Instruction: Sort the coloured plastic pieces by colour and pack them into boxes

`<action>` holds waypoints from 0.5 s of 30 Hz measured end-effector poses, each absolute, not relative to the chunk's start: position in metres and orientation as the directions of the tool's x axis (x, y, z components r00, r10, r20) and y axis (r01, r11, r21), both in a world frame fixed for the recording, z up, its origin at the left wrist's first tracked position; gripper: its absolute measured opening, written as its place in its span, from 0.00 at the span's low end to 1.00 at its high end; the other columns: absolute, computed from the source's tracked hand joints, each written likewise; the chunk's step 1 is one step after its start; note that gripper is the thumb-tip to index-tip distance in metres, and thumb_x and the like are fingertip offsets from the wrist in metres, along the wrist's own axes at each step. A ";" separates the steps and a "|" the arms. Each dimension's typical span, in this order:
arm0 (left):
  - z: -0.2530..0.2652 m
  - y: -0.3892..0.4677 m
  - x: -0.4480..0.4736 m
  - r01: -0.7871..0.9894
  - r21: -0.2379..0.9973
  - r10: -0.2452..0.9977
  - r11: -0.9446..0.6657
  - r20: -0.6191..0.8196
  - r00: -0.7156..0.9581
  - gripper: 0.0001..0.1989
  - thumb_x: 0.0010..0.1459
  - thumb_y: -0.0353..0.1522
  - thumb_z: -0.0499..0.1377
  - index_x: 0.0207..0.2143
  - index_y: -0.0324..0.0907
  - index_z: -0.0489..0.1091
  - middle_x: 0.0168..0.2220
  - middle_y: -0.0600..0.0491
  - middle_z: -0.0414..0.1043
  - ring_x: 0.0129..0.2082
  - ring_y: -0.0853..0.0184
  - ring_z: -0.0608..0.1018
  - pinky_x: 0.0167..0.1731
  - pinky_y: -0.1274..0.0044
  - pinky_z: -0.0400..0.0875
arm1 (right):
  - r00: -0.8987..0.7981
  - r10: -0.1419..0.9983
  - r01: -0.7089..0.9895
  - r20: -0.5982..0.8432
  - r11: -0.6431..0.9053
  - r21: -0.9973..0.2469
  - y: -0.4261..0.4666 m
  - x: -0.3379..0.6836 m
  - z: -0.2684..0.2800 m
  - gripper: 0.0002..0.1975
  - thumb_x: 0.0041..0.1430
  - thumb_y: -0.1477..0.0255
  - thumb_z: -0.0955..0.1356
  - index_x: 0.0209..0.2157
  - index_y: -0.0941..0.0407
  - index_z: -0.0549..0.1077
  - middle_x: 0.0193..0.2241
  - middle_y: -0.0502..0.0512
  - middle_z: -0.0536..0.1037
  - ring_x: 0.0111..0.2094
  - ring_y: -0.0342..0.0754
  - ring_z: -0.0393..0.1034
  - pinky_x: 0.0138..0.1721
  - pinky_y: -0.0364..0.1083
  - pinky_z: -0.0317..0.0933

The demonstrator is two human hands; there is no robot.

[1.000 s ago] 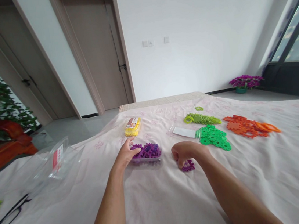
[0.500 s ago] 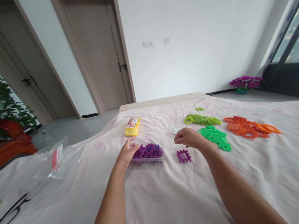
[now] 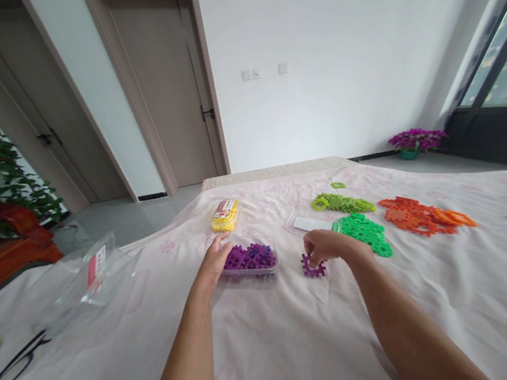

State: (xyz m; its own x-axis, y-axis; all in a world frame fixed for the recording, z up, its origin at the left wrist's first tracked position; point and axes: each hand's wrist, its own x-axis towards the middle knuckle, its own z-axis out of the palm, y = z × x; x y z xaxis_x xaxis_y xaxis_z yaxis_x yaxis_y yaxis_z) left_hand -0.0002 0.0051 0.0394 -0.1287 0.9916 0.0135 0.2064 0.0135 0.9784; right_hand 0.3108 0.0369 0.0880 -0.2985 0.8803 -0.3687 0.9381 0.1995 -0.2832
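A clear plastic box [image 3: 252, 272] full of purple interlocking building pieces [image 3: 244, 257] sits on the cloth. My left hand [image 3: 214, 261] holds the box by its left end, with thumb and fingers around the rim. To the right of the box lies a flat purple square building piece [image 3: 315, 273] with notched edges. My right hand [image 3: 325, 245] reaches down onto this piece, its thumb and forefinger pinched at the upper part. The fingertips partly cover the piece's middle.
Beyond the box stands a closed pack of yellow pieces [image 3: 225, 215]. Piles of lime [image 3: 344, 202], green [image 3: 367, 234] and orange-red pieces [image 3: 420, 215] lie to the right. Clear empty packaging [image 3: 98, 275] and black glasses [image 3: 14, 368] lie left.
My right hand has come down from above onto the purple square piece and pinches it. The piece has shifted slightly. My left hand stays at the box.
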 end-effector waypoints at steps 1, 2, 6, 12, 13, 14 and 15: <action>0.039 0.006 0.000 0.202 0.979 0.991 0.021 0.007 -0.137 0.22 0.57 0.39 0.57 0.54 0.44 0.67 0.55 0.47 0.70 0.56 0.62 0.71 0.57 0.71 0.61 | -0.292 0.912 0.933 -0.288 0.205 -0.295 0.037 0.311 0.093 0.12 0.41 0.73 0.72 0.33 0.56 0.76 0.25 0.50 0.77 0.28 0.44 0.70 0.27 0.40 0.53; 0.038 0.006 -0.001 0.196 0.980 0.990 0.032 -0.003 -0.144 0.22 0.58 0.39 0.56 0.53 0.44 0.67 0.54 0.48 0.71 0.55 0.62 0.72 0.56 0.71 0.62 | -0.274 0.944 0.929 -0.184 0.210 -0.306 0.036 0.311 0.098 0.10 0.43 0.72 0.72 0.32 0.56 0.75 0.26 0.50 0.77 0.28 0.44 0.69 0.27 0.41 0.52; 0.038 0.007 -0.001 0.188 0.980 0.986 0.068 -0.037 -0.162 0.21 0.58 0.40 0.53 0.54 0.45 0.67 0.49 0.49 0.75 0.51 0.62 0.75 0.53 0.69 0.65 | -0.157 0.952 0.888 0.261 0.252 -0.385 0.032 0.292 0.110 0.05 0.52 0.69 0.68 0.31 0.56 0.73 0.29 0.52 0.76 0.31 0.45 0.68 0.31 0.42 0.53; 0.037 0.008 0.000 0.221 0.972 0.983 0.076 -0.036 -0.180 0.24 0.61 0.47 0.48 0.52 0.45 0.67 0.45 0.47 0.75 0.50 0.58 0.74 0.54 0.65 0.63 | -0.323 0.855 0.708 0.405 0.503 -0.496 0.015 0.232 0.093 0.16 0.52 0.79 0.65 0.45 0.56 0.71 0.45 0.56 0.74 0.38 0.44 0.71 0.38 0.41 0.60; 0.036 0.008 0.000 0.228 0.972 0.985 0.062 -0.023 -0.173 0.25 0.61 0.49 0.47 0.52 0.45 0.67 0.46 0.47 0.74 0.51 0.58 0.74 0.55 0.65 0.62 | -0.388 0.849 0.680 0.359 0.526 -0.510 0.013 0.227 0.090 0.21 0.51 0.81 0.65 0.48 0.55 0.70 0.47 0.56 0.73 0.39 0.44 0.72 0.38 0.41 0.60; 0.036 0.008 -0.001 0.238 0.970 0.986 0.046 -0.006 -0.164 0.26 0.61 0.50 0.48 0.52 0.44 0.68 0.48 0.46 0.74 0.53 0.57 0.73 0.56 0.65 0.61 | -0.430 0.846 0.671 0.317 0.534 -0.515 0.011 0.223 0.088 0.23 0.51 0.83 0.64 0.49 0.55 0.70 0.49 0.56 0.73 0.39 0.43 0.72 0.39 0.40 0.61; 0.035 0.009 -0.001 0.253 0.967 0.988 0.027 0.012 -0.154 0.26 0.60 0.51 0.49 0.52 0.44 0.68 0.50 0.46 0.72 0.54 0.57 0.72 0.57 0.65 0.60 | -0.442 0.848 0.679 0.292 0.529 -0.509 0.011 0.223 0.088 0.23 0.51 0.83 0.63 0.49 0.55 0.71 0.48 0.57 0.73 0.40 0.44 0.72 0.40 0.41 0.61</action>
